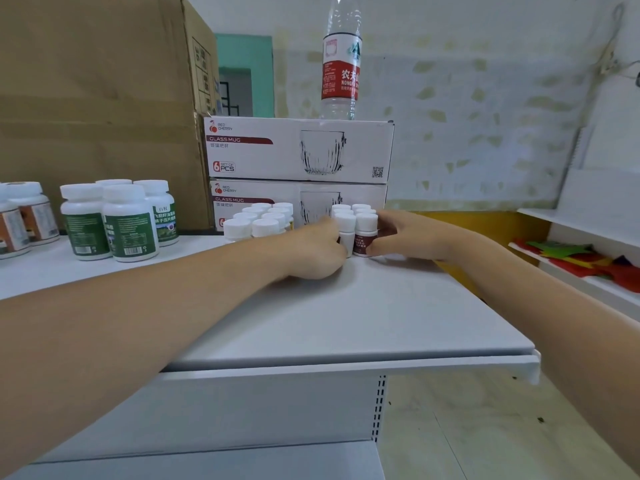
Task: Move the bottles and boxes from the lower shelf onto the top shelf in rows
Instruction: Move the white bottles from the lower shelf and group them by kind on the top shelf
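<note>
A tight cluster of small white-capped bottles with dark red labels (358, 225) stands on the white top shelf (363, 317) in front of the glass mug boxes. My left hand (311, 252) presses against the cluster's left side, fingers curled around the front-left bottle. My right hand (398, 233) cups the right side, thumb at the base of the front-right bottle. A second group of small white-capped bottles (258, 221) stands just left of my left hand. Green-labelled bottles (121, 221) and orange-labelled bottles (24, 220) stand further left.
Two stacked glass mug boxes (299, 150) sit at the back with a water bottle (341, 60) on top. A large cardboard box (97, 98) fills the back left. The lower shelf (214, 459) shows below. A side shelf (588, 261) at right holds coloured items.
</note>
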The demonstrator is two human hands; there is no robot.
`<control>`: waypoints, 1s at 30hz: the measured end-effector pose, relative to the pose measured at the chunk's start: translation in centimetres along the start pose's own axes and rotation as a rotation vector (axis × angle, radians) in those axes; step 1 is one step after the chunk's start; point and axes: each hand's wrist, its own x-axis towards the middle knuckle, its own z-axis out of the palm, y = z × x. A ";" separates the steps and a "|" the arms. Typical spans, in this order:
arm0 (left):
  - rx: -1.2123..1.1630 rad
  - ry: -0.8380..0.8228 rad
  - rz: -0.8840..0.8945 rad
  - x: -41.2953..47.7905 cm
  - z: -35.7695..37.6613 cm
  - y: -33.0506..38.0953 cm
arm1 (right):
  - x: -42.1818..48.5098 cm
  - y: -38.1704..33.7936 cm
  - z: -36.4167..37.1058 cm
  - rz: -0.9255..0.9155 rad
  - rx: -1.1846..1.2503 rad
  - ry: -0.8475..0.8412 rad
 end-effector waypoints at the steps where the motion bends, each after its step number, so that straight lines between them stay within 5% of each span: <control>1: 0.006 0.001 0.004 0.2 0.1 -0.1 | 0.0 0.1 -0.1 -0.003 0.007 -0.002; 16: -0.274 0.059 0.021 -0.4 -0.4 1.1 | 0.2 -0.7 -0.2 0.000 -0.066 -0.029; 30: -0.172 -0.003 0.137 0.5 -0.1 0.8 | 0.9 1.4 0.9 0.075 -0.179 -0.054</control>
